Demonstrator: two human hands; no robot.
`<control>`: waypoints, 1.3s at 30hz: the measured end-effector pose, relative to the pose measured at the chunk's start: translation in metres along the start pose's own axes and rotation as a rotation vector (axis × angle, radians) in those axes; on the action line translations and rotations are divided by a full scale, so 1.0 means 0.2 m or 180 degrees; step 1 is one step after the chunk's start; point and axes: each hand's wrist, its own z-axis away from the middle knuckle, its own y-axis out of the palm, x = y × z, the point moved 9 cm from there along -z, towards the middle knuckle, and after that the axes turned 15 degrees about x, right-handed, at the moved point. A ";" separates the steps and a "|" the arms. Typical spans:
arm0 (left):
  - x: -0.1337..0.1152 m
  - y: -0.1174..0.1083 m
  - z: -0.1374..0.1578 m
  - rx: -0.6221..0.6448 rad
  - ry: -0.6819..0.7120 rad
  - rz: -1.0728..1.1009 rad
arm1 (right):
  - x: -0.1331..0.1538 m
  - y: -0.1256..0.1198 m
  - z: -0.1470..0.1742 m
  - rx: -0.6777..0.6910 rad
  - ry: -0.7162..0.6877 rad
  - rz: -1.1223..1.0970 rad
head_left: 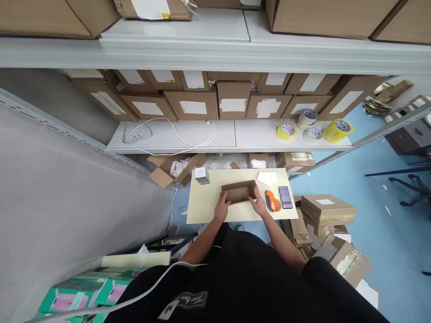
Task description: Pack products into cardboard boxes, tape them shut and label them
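An uncovered brown cardboard box (239,194) stands on the pale yellow table (205,211), its inside showing bare cardboard. My left hand (222,207) grips its left end, and my right hand (258,204) grips the right end, fingers over the walls. Right of my right hand lies an orange tape dispenser (272,201), with a phone (285,197) beside it. A white sheet of paper (267,178) lies behind them. Near the table's back left corner stands a small green and white box (202,175), apart from both hands.
Behind the table, a shelf (222,134) carries a white cable (175,130), glasses (138,134), tape rolls (311,128) and labelled cartons (193,105). An opened carton (175,168) sits low at the left. Stacked parcels (326,208) crowd the floor at right; green boxes (77,296) are at lower left.
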 end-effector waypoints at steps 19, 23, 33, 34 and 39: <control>-0.12 0.00 0.13 -0.0378 0.0011 0.0141 | 0.05 -0.08 0.04 0.0028 -0.0357 0.0031; -0.15 0.01 0.37 -0.0745 -0.0067 0.0220 | 0.12 -0.09 0.10 0.0068 -0.0676 0.0082; -0.10 0.09 0.99 -0.1516 -0.0753 -0.0042 | 0.41 0.22 0.19 0.0855 -0.1534 0.0376; -0.08 0.10 1.05 -0.1580 -0.0827 -0.0059 | 0.44 0.26 0.20 0.0953 -0.1554 0.0402; -0.01 0.14 1.34 -0.1985 -0.0968 -0.0036 | 0.57 0.49 0.29 0.1394 -0.1772 0.0495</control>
